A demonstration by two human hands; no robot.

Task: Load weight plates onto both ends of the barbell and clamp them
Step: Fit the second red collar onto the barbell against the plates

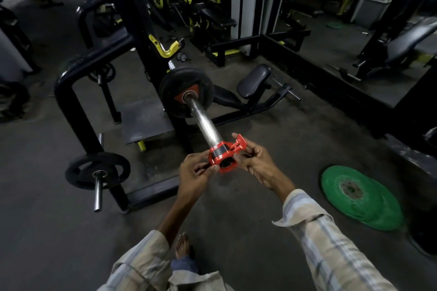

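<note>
At the near tip of the barbell sleeve (203, 123), I see a red collar clamp (223, 158) ringed around the steel, its black inner lining showing and its lever sticking up to the right, unlatched. My left hand (192, 177) pinches the clamp's left rim with clenched fingers (210, 169); my right hand (256, 160) grips the lever side, thumb on the lever. Further up the sleeve a black weight plate (186, 92) with a red wedge at its hub sits seated against the bar's shoulder, well apart from the clamp.

Far left, a smaller black plate (98, 170) hangs on a storage peg of the black rack frame (71, 101). Beyond the loaded plate stands a padded seat (254, 81). On the floor to my right lie stacked green plates (361, 197), clear of the sleeve. Nothing blocks the bare steel between clamp and plate.
</note>
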